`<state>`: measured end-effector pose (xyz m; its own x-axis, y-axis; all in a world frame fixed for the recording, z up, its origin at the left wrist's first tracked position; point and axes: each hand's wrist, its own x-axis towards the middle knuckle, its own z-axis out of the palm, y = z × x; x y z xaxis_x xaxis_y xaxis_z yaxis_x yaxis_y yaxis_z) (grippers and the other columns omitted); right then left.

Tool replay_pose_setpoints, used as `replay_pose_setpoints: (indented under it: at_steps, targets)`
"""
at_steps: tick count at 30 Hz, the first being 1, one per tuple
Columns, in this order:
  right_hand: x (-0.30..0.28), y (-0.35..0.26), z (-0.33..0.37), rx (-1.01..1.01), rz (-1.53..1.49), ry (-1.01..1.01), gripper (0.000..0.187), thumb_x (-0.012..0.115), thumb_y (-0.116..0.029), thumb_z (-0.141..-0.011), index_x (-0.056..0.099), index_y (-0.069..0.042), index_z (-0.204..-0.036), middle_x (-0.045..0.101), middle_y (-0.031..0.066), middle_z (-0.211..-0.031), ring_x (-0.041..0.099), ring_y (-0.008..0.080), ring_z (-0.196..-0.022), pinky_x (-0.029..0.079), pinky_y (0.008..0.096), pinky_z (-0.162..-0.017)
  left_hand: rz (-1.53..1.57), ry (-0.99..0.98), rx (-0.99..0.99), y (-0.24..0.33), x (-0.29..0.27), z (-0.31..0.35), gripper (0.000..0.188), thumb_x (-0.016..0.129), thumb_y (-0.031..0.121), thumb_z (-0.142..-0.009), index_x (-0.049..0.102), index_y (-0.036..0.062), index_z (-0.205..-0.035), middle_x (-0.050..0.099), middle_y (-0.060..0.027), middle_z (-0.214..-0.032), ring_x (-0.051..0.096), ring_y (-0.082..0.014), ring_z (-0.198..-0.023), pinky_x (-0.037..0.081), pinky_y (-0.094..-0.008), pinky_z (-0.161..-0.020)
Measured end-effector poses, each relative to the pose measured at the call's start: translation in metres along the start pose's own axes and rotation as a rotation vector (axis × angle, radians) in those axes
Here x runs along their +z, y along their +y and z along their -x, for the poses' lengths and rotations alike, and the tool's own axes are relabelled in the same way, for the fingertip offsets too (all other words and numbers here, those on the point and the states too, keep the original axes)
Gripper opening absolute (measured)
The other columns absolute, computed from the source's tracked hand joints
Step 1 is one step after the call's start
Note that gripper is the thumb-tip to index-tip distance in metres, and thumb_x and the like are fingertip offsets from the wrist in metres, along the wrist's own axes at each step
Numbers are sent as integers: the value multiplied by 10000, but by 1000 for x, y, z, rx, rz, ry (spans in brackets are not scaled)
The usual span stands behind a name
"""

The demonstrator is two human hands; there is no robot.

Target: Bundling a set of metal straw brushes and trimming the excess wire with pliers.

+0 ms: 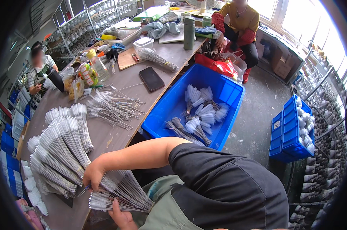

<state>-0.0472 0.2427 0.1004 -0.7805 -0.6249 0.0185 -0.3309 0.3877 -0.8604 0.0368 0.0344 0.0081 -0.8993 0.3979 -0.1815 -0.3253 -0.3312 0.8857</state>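
Observation:
My left hand (122, 217) is closed around a fanned bundle of thin wire brushes (124, 188) near the table's front edge, white bristles to the left and wire stems to the right. Just above it, my right hand (93, 175) is closed on a slim pointed tool (83, 191), dark with some blue; its exact kind is unclear. Several banded brush bundles (60, 147) lie fanned beside that hand on the brown table (112, 142). Farther back, loose wire brushes (114, 106) with looped ends are spread in a pile.
A large blue bin (152, 124) with brush bundles stands right of the table; another blue crate (283, 134) is on the floor. A phone (151, 79), a green flask (189, 33) and a black bottle (55, 79) are on the table. Two people sit beyond it.

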Motion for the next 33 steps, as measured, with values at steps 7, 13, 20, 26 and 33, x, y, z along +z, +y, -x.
replay_pose_setpoints:
  at_steps: [7,13,20,26,33]
  targets:
    - [0,0,-6,-15,66,-36,429,729,-353,-661,664,-54,-961,659,108,-893,597,233,-880,441,353,-773,10,-35,-65,15,16,9,398,511,60,-856,439,-50,-1231,533,-149,-1147,537,-239,-1024,460,-397,-902]
    - [-7,-8,2,29,45,-77,596,749,-502,-655,662,-30,-1009,660,120,-987,585,235,-970,429,345,-824,19,-109,-40,11,11,2,402,514,68,-861,434,-46,-1238,522,-139,-1175,521,-242,-1056,443,-404,-927]
    - [-7,-3,-1,-92,-137,-64,452,786,-383,-676,653,-42,-942,682,49,-850,604,164,-859,434,302,-788,-1,-123,14,12,15,4,408,525,95,-870,432,-39,-1244,520,-145,-1176,514,-247,-1065,434,-417,-935]
    - [-3,-1,3,-111,-101,-42,429,788,-291,-692,595,-28,-970,667,46,-773,607,150,-770,441,286,-722,-42,-99,-57,14,18,9,428,551,116,-867,434,-36,-1249,522,-151,-1174,528,-255,-1046,449,-417,-915]
    - [-3,13,-3,-187,-218,-60,329,791,-275,-692,603,-45,-835,643,14,-700,578,121,-725,425,277,-693,-108,-18,-43,12,13,2,399,590,148,-850,495,-50,-1183,557,-152,-1098,554,-254,-985,474,-407,-862]
